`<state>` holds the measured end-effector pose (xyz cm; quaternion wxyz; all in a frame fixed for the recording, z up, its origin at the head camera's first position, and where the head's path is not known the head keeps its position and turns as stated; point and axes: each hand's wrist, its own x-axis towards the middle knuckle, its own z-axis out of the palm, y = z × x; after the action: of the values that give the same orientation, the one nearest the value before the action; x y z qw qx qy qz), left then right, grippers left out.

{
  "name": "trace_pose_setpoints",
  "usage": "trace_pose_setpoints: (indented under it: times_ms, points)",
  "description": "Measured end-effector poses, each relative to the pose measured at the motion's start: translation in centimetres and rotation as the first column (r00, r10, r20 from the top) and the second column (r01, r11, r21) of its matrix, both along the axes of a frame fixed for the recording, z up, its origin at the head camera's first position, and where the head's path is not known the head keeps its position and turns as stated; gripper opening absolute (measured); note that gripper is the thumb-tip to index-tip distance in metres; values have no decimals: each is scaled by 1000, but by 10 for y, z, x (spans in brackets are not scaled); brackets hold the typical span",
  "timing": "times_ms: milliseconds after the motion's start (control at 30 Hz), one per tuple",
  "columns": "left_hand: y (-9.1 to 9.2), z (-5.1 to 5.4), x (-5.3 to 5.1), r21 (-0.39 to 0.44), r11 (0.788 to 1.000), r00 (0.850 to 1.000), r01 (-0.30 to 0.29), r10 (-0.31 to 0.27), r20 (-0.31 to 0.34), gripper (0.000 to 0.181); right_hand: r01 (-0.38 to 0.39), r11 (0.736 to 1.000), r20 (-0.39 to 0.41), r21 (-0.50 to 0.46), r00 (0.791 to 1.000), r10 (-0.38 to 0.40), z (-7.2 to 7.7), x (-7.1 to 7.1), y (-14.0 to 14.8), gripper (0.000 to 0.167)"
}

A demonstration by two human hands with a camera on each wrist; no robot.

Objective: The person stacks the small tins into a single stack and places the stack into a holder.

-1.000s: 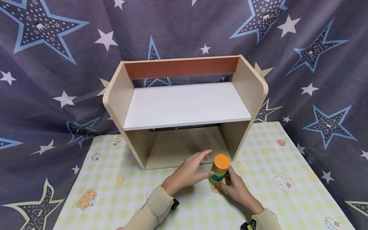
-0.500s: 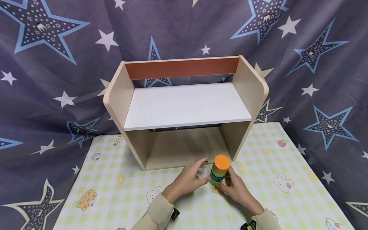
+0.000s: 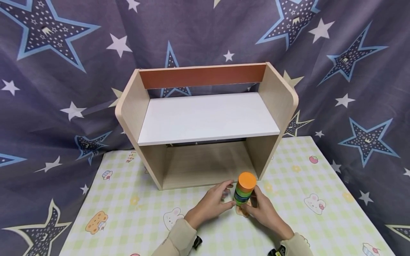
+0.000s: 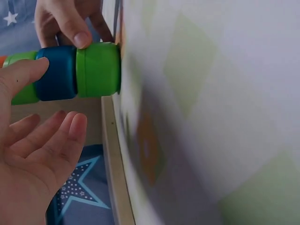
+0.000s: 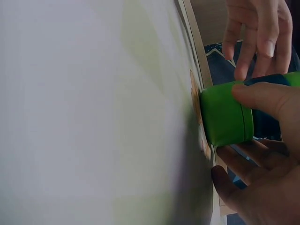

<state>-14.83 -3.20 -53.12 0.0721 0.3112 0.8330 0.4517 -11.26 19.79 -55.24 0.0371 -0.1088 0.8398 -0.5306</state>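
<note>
An upright stack of round pieces, with an orange top (image 3: 247,180), green and dark blue pieces (image 4: 56,72) below it, stands on the checked cloth before the shelf unit. My right hand (image 3: 267,213) holds the stack low on its right side, thumb on the bottom green piece (image 5: 225,115). On the other side my left hand (image 3: 209,204) is beside the stack, fingers relaxed and apart. In the left wrist view its thumb lies over the blue piece; whether it touches cannot be told.
A wooden shelf unit with a white upper board (image 3: 208,115) and an open lower compartment (image 3: 205,163) stands just behind the stack. A dark curtain with stars (image 3: 365,89) hangs behind and at both sides of the table (image 3: 128,220).
My left hand has come down a little along the stack's left side, its fingers lower than before. The stack and my right hand have hardly moved.
</note>
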Motion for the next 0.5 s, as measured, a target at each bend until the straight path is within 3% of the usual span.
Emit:
trace_pose_setpoints:
  times_ms: [100, 333, 500]
  points:
    - [2, -3, -1, 2, 1000, 1000, 0, 0, 0, 67, -3, 1000, 1, -5, 1000, 3, 0, 0, 0, 65]
    - [7, -6, -3, 65, 998, 991, -9, 0, 136, 69, -7, 1000, -21, 6, 1000, 7, -3, -1, 1, 67]
    - [10, -9, -4, 94, 995, 983, -20, 2, 184, 68, -2, 1000, -37, 16, 999, 3, -4, 0, 2, 67]
